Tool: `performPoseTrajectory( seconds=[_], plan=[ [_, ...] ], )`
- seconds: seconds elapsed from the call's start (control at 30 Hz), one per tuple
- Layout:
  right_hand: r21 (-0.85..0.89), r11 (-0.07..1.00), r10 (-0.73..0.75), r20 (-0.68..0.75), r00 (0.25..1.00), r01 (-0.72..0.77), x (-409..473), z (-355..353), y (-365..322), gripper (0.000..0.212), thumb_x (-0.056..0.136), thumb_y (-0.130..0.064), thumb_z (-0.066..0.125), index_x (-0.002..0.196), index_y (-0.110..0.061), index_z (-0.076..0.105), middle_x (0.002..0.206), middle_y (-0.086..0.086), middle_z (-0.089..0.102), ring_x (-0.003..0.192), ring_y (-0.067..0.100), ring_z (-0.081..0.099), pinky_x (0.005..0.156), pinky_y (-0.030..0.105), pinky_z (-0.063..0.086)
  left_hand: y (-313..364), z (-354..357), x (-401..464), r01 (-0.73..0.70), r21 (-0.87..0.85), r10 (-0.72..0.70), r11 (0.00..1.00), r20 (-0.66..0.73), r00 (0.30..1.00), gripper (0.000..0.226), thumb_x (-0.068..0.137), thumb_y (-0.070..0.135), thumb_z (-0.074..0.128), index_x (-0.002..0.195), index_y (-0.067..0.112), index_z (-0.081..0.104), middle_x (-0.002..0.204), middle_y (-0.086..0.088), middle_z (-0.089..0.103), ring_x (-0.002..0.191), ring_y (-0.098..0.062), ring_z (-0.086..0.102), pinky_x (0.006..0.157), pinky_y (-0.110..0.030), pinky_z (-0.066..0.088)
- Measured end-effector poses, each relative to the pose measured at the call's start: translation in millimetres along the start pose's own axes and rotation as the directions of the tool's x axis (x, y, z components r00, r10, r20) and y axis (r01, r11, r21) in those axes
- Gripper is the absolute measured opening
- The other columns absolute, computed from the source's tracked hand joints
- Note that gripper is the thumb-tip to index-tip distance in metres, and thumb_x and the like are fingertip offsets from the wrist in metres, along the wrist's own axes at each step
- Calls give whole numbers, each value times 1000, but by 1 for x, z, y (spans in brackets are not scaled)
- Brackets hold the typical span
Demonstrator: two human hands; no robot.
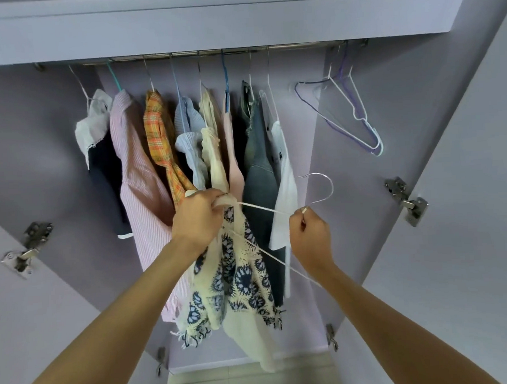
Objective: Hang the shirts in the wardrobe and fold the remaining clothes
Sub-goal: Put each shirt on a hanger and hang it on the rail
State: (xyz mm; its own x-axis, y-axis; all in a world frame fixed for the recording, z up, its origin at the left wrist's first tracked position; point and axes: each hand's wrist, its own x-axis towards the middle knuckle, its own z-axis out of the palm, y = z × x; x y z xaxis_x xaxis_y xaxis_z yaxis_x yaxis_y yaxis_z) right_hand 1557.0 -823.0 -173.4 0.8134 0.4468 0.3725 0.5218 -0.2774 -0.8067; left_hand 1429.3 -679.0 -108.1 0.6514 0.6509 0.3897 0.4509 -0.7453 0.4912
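A cream shirt with a dark blue floral print [239, 283] hangs down in front of the open wardrobe. My left hand [199, 221] grips its bunched top together with one end of a white wire hanger [317, 193]. My right hand [309, 236] pinches the hanger at the base of its hook, which points up and left. The hanger's lower wire runs past my right wrist. The hanger is off the rail [209, 53].
Several garments hang on the rail: white and navy, pink striped [133, 168], orange plaid [158, 132], pale blue, cream, pink, denim [258, 168], white. Empty hangers [350, 110] hang at the rail's right end. Both lilac doors stand open, hinges [407, 201] showing. Pale tiled floor lies below.
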Motion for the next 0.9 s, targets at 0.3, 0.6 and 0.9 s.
performPoseTrajectory(
  seconds=[0.3, 0.6, 0.9],
  plan=[
    [118, 990, -70, -32, 997, 73, 2, 4, -13, 49, 92, -4, 46, 54, -24, 22, 48, -8, 25, 45, 6, 26, 48, 21, 24, -23, -4, -14, -185, 467, 129, 865, 148, 980, 54, 85, 32, 57, 136, 25, 40, 136, -5, 35, 128, -29, 27, 101, -50, 28],
    [321, 929, -261, 216, 941, 184, 2, -8, -13, 31, 89, 5, 50, 61, -7, 51, 55, -1, 45, 50, 9, 38, 51, 16, 31, -37, -22, 9, -191, 146, 114, 971, 417, 901, 13, 90, 26, 59, 91, 18, 49, 78, 5, 53, 76, -19, 52, 71, -29, 35],
    [423, 861, -57, 630, 774, -281, 2, -8, -5, 43, 91, 12, 32, 71, -3, 68, 55, 15, 52, 54, 21, 47, 63, 29, 42, -65, -30, -6, -152, 61, 87, 986, 590, 803, 14, 87, 4, 59, 97, 13, 62, 81, 14, 51, 78, -3, 48, 66, -10, 32]
  ],
)
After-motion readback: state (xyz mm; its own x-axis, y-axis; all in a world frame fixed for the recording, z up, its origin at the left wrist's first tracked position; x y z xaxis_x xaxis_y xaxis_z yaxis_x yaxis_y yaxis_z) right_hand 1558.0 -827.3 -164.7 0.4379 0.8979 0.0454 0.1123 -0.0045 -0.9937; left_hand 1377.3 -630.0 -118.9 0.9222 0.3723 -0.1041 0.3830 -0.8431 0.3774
